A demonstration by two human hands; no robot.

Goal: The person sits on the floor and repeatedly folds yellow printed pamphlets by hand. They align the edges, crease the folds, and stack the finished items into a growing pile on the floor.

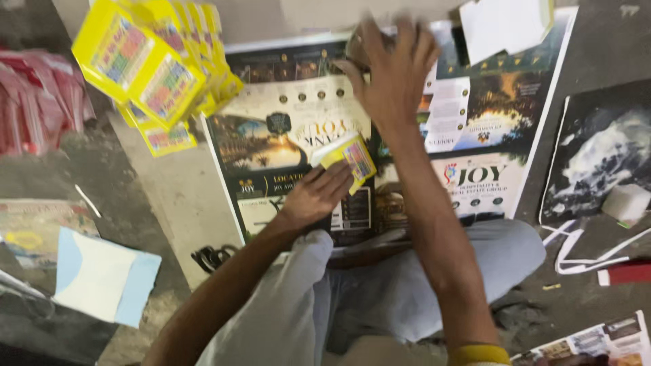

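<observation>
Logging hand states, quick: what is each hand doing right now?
Left hand: closed on a small yellow box.
Right hand: open, fingers spread, blurred; holding cannot be told.

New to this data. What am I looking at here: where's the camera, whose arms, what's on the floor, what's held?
There is no machine here. One camera sits on a person's head and looks down, so the two bare arms that come up from the bottom edge are that person's own, above their legs in grey trousers.

The left hand has a small yellow packet in its grip. The right hand is stretched forward with fingers spread; it is blurred, and whether it holds something I cannot tell.

Under the hands lies a spread printed newspaper sheet. At upper left is a stack of yellow packets of the same kind, with red packets beyond it. A light blue paper lies at lower left, a white block at right, and white paper sheets at the top.
</observation>
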